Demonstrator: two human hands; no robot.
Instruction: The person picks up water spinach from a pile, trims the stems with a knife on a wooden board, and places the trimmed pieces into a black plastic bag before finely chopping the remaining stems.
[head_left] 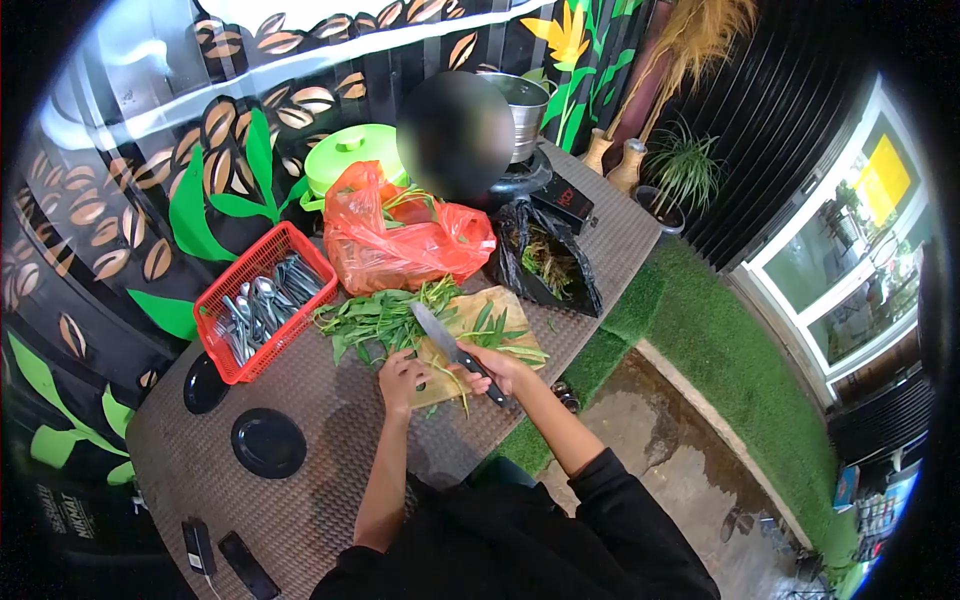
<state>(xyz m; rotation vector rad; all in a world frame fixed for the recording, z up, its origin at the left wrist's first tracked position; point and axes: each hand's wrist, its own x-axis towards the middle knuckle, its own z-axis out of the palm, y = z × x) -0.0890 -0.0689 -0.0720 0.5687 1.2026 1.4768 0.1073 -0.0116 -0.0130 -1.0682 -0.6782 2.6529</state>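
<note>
My right hand (500, 369) is wrapped around the black handle of a kitchen knife (435, 330), whose broad blade points away to the upper left over the board. My left hand (402, 378) is at the near left edge of the wooden cutting board (478, 312), fingers bent and apart, with nothing visible in them. Long leafy greens (383, 322) are piled on the board's left side and the table. More cut stems and leaves (500, 335) lie across the board. A few thin stems hang past its near edge, between my hands.
Behind the board are an orange plastic bag (385, 240) and a black bag with plant scraps (550, 265). A red basket of cutlery (318, 292) and black plates (268, 443) stand left. At the back are a green lidded pot (340, 150) and a metal pot (527, 125) on a stove.
</note>
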